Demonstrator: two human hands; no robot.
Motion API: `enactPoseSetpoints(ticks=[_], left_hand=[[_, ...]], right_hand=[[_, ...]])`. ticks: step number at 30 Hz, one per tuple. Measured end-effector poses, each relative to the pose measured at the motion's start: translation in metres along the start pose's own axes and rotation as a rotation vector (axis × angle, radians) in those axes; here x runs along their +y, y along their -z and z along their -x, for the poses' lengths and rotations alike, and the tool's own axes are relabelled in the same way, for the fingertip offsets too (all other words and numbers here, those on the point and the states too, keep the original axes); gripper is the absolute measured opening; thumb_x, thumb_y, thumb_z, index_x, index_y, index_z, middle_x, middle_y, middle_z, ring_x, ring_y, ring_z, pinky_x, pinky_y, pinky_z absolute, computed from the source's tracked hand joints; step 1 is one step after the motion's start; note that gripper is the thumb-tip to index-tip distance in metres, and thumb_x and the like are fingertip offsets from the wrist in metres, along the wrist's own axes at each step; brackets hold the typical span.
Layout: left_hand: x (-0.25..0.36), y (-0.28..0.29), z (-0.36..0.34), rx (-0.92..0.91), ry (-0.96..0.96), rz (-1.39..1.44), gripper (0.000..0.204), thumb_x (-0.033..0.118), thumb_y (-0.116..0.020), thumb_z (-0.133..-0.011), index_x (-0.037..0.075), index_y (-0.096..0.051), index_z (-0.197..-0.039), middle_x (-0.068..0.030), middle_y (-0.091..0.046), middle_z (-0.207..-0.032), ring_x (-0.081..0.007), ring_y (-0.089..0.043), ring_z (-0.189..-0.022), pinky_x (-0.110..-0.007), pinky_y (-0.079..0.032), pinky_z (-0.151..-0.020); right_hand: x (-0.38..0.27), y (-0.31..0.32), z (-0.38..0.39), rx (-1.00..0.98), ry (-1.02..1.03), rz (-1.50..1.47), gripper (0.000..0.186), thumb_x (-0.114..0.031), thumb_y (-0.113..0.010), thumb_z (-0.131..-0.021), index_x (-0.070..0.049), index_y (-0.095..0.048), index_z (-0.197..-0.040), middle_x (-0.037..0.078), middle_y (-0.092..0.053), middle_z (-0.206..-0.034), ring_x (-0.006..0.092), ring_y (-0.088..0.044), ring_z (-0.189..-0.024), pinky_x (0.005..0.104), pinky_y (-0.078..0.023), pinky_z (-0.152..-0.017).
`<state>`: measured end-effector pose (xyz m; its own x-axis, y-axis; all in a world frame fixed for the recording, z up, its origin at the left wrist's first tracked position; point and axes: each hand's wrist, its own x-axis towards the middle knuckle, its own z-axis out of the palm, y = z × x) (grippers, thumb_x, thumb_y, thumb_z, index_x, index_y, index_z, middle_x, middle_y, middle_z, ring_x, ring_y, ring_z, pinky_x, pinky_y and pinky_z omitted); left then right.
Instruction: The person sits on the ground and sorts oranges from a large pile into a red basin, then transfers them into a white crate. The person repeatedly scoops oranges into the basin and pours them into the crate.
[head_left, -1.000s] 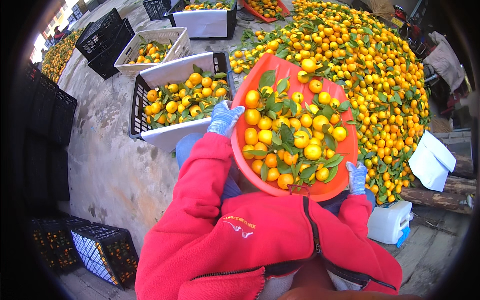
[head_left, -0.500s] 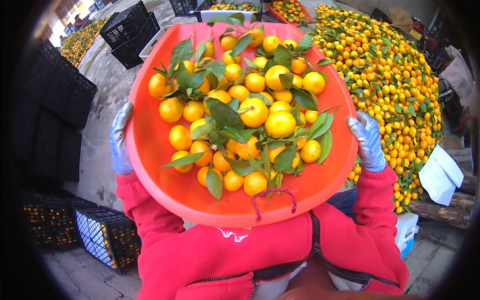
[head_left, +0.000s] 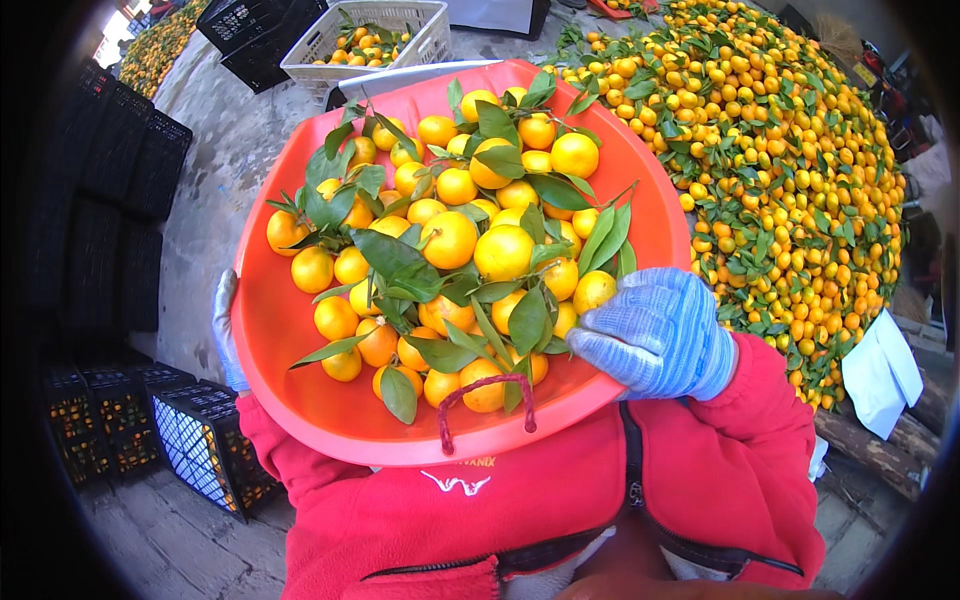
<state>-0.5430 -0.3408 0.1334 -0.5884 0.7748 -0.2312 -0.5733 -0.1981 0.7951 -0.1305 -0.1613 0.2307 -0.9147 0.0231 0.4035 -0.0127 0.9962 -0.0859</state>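
Note:
A red plastic scoop-shaped basin with a red cord loop is held at my chest, loaded with mandarins and leafy stems. My left hand, in a blue-and-white glove, grips its left side, fingers partly hidden by the basin. My right hand, in a similar glove, reaches over the right front rim, fingers curled beside the mandarins inside; what they hold, if anything, is hidden. A sheet-lined crate is mostly hidden behind the basin.
A large mandarin pile spreads at right, beside white sheeting and logs. Black crates are stacked at left; filled crates stand lower left. A white crate with mandarins sits behind the basin; another fruit pile is farther back.
The basin rose toward the camera and has since shifted slightly leftward. My right hand moved from the basin's right side down and inward over its front rim, fingers now curled inside.

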Motion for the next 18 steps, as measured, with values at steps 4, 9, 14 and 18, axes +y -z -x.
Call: enactPoseSetpoints(ticks=[4,9,14,18], left_hand=[[-0.002,0.009,-0.014,0.047,-0.467,-0.710,0.038,0.026,-0.054,-0.096,-0.002,-0.056,-0.122,-0.0199,-0.062,-0.123,-0.0285,-0.063,-0.104,-0.041,-0.050,-0.096],[0.028,-0.006,-0.052,0.046,-0.184,0.306,0.043,0.021,-0.059,-0.093,-0.007,-0.050,-0.124,-0.0242,-0.062,-0.120,-0.0320,-0.064,-0.104,-0.043,-0.055,-0.090],[0.058,-0.025,-0.059,-0.303,-0.057,0.613,0.070,0.017,-0.055,-0.091,-0.009,-0.020,-0.146,-0.0308,-0.036,-0.145,-0.0415,-0.047,-0.125,-0.049,-0.047,-0.100],[0.067,-0.050,-0.064,-0.421,-0.104,0.552,0.073,0.024,-0.053,-0.093,-0.007,-0.016,-0.149,-0.0326,-0.031,-0.148,-0.0415,-0.045,-0.131,-0.050,-0.045,-0.102]], right_hand=[[0.040,-0.009,-0.004,0.095,-0.092,0.033,0.033,-0.037,-0.072,-0.068,-0.014,-0.066,-0.091,0.006,-0.058,-0.070,0.0240,-0.061,-0.062,0.0390,-0.042,-0.049],[0.114,-0.021,-0.044,0.401,-0.435,-0.429,0.038,-0.036,-0.079,-0.078,-0.002,-0.068,-0.093,0.009,-0.064,-0.078,0.0195,-0.063,-0.069,0.0309,-0.050,-0.066],[0.139,-0.024,-0.068,0.437,-0.573,-0.555,0.039,-0.039,-0.076,-0.083,-0.002,-0.069,-0.094,0.003,-0.066,-0.079,0.0078,-0.059,-0.074,0.0263,-0.051,-0.069],[0.150,-0.025,-0.067,0.513,-0.629,-0.619,0.037,-0.039,-0.073,-0.086,-0.003,-0.069,-0.095,0.000,-0.064,-0.079,0.0059,-0.057,-0.074,0.0246,-0.049,-0.068]])
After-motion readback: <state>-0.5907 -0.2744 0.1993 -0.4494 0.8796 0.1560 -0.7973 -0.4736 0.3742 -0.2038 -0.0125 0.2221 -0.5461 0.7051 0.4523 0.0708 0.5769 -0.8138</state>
